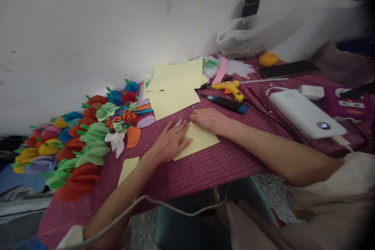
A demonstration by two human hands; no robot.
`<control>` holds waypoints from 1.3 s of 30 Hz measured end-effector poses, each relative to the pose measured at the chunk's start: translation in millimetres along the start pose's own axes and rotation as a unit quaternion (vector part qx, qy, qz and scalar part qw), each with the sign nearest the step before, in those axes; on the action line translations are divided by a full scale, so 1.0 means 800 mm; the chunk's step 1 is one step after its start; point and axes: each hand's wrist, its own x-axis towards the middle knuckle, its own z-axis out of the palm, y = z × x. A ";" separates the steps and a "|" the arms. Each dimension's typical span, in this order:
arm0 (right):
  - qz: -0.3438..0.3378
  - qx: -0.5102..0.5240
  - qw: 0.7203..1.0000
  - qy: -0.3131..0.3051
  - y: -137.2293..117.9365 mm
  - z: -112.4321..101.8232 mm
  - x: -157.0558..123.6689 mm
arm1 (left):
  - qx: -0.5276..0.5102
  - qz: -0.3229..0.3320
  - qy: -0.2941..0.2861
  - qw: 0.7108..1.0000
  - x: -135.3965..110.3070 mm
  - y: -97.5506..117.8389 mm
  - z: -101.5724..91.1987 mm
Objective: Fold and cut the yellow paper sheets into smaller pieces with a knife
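Observation:
A small pale yellow sheet of paper (202, 140) lies on the checked tablecloth at the near middle. My left hand (171, 140) rests over its left part, fingers stretched out and thumb apart. By those fingertips is a small pale piece (178, 123) that I cannot make out. At the sheet's far edge, my right hand (208, 120) has its fingers curled together on the paper; the fingertips are partly hidden. Larger yellow sheets (175, 103) lie just beyond both hands. A yellow strip of paper (128, 166) sits partly beneath my left forearm.
Colourful paper fruit shapes (93, 144) crowd the left side, with crumpled paper scraps (129, 117) beside them. A utility knife (225, 102) and a yellow glue gun (230, 89) lie beyond my right hand. A white power bank (307, 111) is at right. A cable (181, 211) hangs across the front.

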 end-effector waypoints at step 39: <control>-0.156 0.194 0.969 -0.007 -0.080 0.016 -0.002 | -0.011 -0.004 0.021 1.000 -0.081 0.009 0.010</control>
